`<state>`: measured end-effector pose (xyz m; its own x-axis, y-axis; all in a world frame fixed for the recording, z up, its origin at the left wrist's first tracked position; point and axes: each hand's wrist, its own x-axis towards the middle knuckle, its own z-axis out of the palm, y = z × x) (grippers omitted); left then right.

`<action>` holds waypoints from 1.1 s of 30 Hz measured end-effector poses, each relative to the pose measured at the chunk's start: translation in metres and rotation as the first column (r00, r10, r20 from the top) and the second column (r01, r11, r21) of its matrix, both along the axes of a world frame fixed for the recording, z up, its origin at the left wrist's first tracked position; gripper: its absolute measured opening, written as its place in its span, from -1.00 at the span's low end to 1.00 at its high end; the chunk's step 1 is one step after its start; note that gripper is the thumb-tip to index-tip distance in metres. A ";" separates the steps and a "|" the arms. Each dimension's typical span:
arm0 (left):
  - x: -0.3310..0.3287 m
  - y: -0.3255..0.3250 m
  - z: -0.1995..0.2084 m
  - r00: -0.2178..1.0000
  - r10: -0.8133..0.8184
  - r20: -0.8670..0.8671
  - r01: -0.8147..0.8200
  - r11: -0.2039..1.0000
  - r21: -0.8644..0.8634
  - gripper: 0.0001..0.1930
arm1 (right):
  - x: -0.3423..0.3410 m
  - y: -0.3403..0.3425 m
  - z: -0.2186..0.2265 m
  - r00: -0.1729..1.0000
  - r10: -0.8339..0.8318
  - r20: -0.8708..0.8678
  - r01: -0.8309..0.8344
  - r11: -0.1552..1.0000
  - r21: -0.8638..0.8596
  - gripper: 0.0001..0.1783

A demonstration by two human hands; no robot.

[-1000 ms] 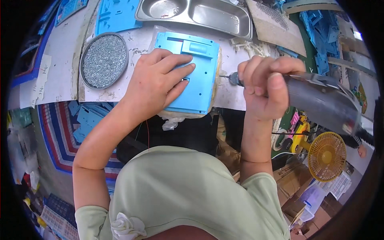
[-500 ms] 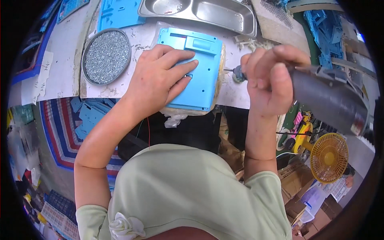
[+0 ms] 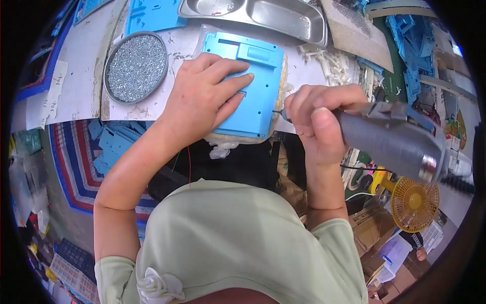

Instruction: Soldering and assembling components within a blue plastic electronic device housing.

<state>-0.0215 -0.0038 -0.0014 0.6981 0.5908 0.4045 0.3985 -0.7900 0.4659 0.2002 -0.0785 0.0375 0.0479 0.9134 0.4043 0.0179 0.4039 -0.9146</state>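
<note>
A blue plastic housing [image 3: 255, 96] lies on a padded, plastic-wrapped support [image 3: 281, 76] near the front edge of the table. My left hand [image 3: 205, 93] rests flat on its left part with the fingers apart, pressing on the panel. Wrapped round a dark grey electric screwdriver [image 3: 390, 142], my right hand [image 3: 321, 116] is closed at the tool's front end. The thin bit points left, at the housing's right edge near a lower corner hole. Whether the tip touches the housing I cannot tell.
A round dish of small silver screws [image 3: 135, 67] stands left of the housing. Behind is a steel tray [image 3: 283, 20] with compartments. White plastic pieces [image 3: 334, 66] lie at the right, near a board [image 3: 357, 33]. A yellow fan [image 3: 415, 202] stands at the lower right.
My right hand has brought the electric screwdriver left and down, so its bit is now at the housing's lower right edge. My left hand stays on the housing.
</note>
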 end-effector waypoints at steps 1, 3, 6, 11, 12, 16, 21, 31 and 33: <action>0.001 0.000 0.000 1.000 -0.007 -0.003 0.007 1.000 -0.004 -0.61 | -0.004 -0.001 0.003 0.989 0.034 -0.146 -0.036 0.999 -0.014 -0.73; 0.001 0.003 0.003 1.000 0.013 0.016 -0.011 0.996 -0.087 -0.60 | -0.003 0.002 0.010 0.959 0.085 -0.271 -0.084 0.996 0.018 -0.71; 0.005 0.027 0.003 0.996 0.073 0.050 -0.067 0.992 -0.106 -0.60 | 0.000 0.003 0.030 0.943 0.157 -0.292 -0.140 0.987 0.079 -0.70; -0.002 0.049 0.020 0.999 0.021 -0.026 -0.013 0.956 0.292 -0.60 | -0.011 0.016 0.059 0.977 0.040 -0.208 -0.016 0.993 0.115 -0.71; -0.034 0.033 0.033 0.991 0.102 0.090 -0.118 0.975 0.187 -0.60 | 0.001 0.018 0.061 0.966 0.094 -0.243 -0.061 0.988 0.139 -0.69; -0.165 -0.039 -0.034 0.574 0.590 0.568 -0.557 0.789 -0.257 -0.63 | 0.042 0.011 0.073 0.954 0.209 -0.213 -0.176 0.970 0.165 -0.73; -0.353 -0.246 -0.257 -0.427 0.880 -0.208 -0.527 -0.429 -0.734 -0.62 | 0.031 0.038 0.054 0.935 0.207 -0.289 -0.184 0.977 0.103 -0.75; -0.225 0.042 -0.020 0.251 0.890 0.380 -0.892 0.365 -0.267 -0.61 | 0.013 0.057 0.059 0.970 0.076 -0.231 -0.074 0.997 0.015 -0.57; -0.197 0.127 -0.009 0.531 0.800 0.278 -0.846 0.519 0.124 -0.42 | 0.008 0.064 0.064 0.974 0.032 -0.223 -0.035 0.999 -0.009 -0.50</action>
<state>-0.2183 0.1233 -0.0108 -0.1470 0.7435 0.6523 0.8589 -0.2311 0.4570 0.2080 -0.0150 0.1010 0.1045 0.9210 0.3754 -0.2002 0.3892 -0.8991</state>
